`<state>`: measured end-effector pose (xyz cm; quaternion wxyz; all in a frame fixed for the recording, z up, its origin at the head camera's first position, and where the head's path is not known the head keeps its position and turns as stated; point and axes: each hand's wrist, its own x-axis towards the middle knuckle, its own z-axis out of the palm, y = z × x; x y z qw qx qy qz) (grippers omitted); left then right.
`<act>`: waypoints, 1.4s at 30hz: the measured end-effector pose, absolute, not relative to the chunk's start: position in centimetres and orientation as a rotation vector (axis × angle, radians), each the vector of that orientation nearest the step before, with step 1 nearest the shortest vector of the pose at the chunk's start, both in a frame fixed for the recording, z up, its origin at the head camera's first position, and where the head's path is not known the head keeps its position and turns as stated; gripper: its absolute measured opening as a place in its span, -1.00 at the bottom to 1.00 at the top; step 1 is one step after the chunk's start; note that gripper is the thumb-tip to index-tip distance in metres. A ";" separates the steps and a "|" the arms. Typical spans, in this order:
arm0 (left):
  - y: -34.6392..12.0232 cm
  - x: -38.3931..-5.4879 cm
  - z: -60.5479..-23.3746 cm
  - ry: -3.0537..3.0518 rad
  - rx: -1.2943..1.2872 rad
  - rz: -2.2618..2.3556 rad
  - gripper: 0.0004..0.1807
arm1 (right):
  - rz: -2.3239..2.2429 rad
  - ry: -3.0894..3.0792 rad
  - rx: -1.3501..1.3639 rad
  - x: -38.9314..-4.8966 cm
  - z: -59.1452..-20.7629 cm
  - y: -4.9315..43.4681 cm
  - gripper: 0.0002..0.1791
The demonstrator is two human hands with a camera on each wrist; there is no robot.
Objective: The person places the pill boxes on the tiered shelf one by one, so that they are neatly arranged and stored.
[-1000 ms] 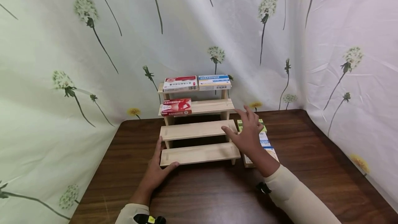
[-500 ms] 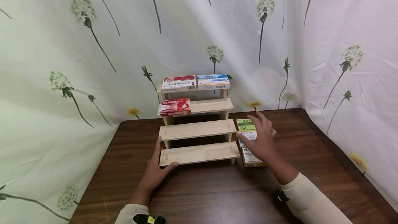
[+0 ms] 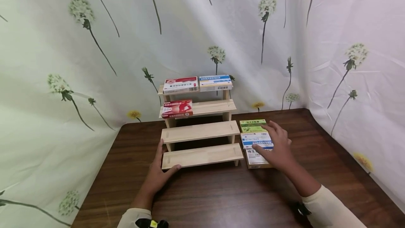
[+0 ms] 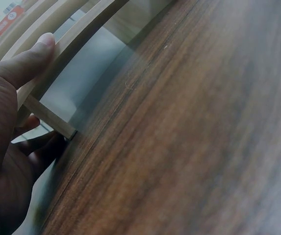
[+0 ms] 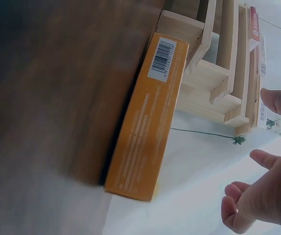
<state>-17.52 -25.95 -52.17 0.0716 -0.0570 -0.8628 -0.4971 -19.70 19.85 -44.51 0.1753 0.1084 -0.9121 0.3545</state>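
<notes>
As the left grip clasps the rack, boxes alongside lie seemingly beneath the spread right grip.

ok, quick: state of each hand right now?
Left hand: holding the wooden rack at its lower left corner.
Right hand: open, fingers spread, holding nothing, over the boxes beside the rack.

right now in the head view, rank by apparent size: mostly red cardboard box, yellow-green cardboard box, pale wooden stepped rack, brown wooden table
1. Table
2. Rack
3. Red box, green box: too close to rank; the right hand overlaps the green box
</notes>
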 end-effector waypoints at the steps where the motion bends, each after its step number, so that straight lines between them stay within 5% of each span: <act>1: -25.9 -17.5 -52.2 -2.593 -0.172 -1.498 0.38 | 1.000 -2.586 0.306 -19.5 -44.5 20.0 -0.17; 42: -25.9 -17.3 -52.0 -2.585 -0.150 -1.534 0.37 | 1.183 -2.894 0.476 -19.4 -49.0 26.7 0.04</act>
